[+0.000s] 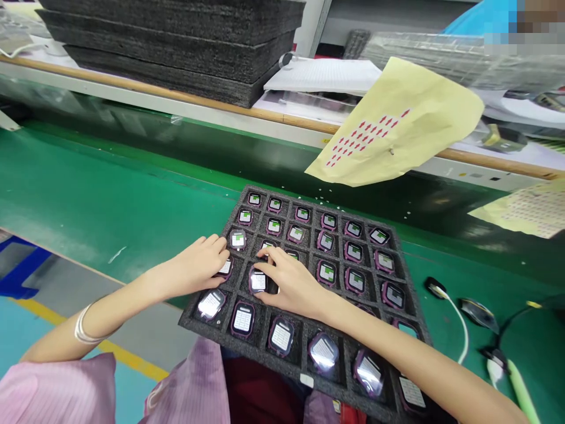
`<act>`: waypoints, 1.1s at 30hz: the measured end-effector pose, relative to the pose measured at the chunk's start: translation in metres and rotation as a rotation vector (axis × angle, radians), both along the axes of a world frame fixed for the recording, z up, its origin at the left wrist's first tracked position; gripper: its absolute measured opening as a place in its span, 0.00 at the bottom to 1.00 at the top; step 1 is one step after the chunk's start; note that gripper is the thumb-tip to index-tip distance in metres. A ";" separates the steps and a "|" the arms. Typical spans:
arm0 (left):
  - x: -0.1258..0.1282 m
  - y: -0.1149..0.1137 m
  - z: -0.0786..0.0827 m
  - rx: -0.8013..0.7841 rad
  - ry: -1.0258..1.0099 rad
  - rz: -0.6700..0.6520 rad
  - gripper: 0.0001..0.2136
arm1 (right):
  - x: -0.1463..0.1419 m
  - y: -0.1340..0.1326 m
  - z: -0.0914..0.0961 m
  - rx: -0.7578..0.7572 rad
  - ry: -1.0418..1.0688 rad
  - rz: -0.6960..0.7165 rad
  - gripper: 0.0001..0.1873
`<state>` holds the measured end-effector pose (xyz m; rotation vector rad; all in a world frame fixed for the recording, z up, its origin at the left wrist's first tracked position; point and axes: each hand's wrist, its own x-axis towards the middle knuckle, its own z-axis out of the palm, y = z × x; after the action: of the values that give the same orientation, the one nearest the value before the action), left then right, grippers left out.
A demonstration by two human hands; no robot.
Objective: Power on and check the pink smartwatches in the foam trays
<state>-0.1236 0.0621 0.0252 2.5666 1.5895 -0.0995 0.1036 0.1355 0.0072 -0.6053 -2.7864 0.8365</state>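
A black foam tray [282, 347] with square compartments holds several purple-rimmed smartwatches, their screens lit with white and green patterns or rows of text. At the tray's left edge, my left hand [200, 262] has its fingers curled round a smartwatch [226, 267], partly covering it. My right hand [293, 280] reaches across the tray, thumb and fingers pinching the sides of another smartwatch [258, 281] one compartment over. That watch's screen shows a white table with a bright glare spot. My right hand and forearm hide several compartments behind them.
The tray overhangs the front edge of a green bench [110, 188]. Above the bench runs a shelf with stacked black foam trays [176, 47]. A yellow sheet of red arrow stickers [397, 129] hangs from it. A white cable [459, 324] and a light-green tool [521, 388] lie right.
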 end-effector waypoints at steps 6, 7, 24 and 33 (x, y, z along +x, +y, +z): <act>0.000 0.006 -0.013 -0.015 -0.080 0.039 0.11 | 0.011 -0.023 0.016 -1.204 0.445 -0.161 0.24; -0.003 0.009 -0.013 -0.039 -0.147 0.025 0.13 | 0.015 -0.027 0.018 -1.285 0.477 -0.207 0.25; 0.087 0.016 -0.006 -0.666 -1.720 0.351 0.20 | 0.072 -0.034 0.001 -0.915 0.604 -0.619 0.13; 0.093 0.017 -0.012 -0.838 -1.861 0.462 0.22 | 0.078 -0.032 0.006 -0.880 0.616 -0.615 0.13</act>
<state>-0.0306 0.0795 0.0130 0.7226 0.8070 1.0243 0.1811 0.1032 0.0134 -1.0140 -1.4666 1.6891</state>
